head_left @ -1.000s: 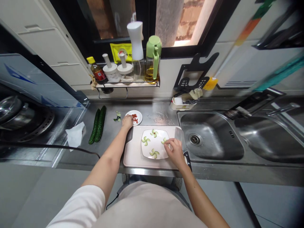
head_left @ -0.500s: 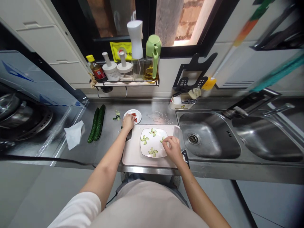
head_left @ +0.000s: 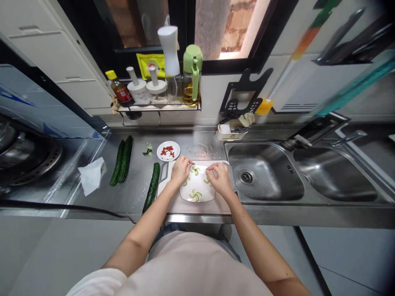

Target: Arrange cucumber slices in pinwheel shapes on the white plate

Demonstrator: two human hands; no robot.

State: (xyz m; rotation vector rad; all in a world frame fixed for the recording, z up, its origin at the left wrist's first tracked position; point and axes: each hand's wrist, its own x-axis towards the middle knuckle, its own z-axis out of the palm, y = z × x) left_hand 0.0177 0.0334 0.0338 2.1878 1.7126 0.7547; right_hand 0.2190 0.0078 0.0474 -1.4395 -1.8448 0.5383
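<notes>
A white square plate (head_left: 199,200) lies on a pale pink cutting board (head_left: 169,202) and carries several pinwheels of cucumber slices (head_left: 195,195). My left hand (head_left: 180,169) hovers over the plate's far left corner. Its fingers are pinched together just beside a pinwheel (head_left: 194,169), and what they hold is too small to make out. My right hand (head_left: 218,177) rests on the plate's right side with curled fingertips pressed on a cucumber slice (head_left: 206,180). A small round dish of red bits (head_left: 168,151) stands just behind the board.
One whole cucumber (head_left: 152,187) lies along the board's left edge, and two more cucumbers (head_left: 120,160) lie further left beside a crumpled tissue (head_left: 91,176). Cucumber scraps (head_left: 148,149) sit near the dish. A double sink (head_left: 263,172) is on the right, a bottle shelf (head_left: 160,107) behind, and a stove (head_left: 27,154) on the left.
My left hand has left the dish of red bits and come to the plate's far left corner. My right hand has stayed on the plate's right side.
</notes>
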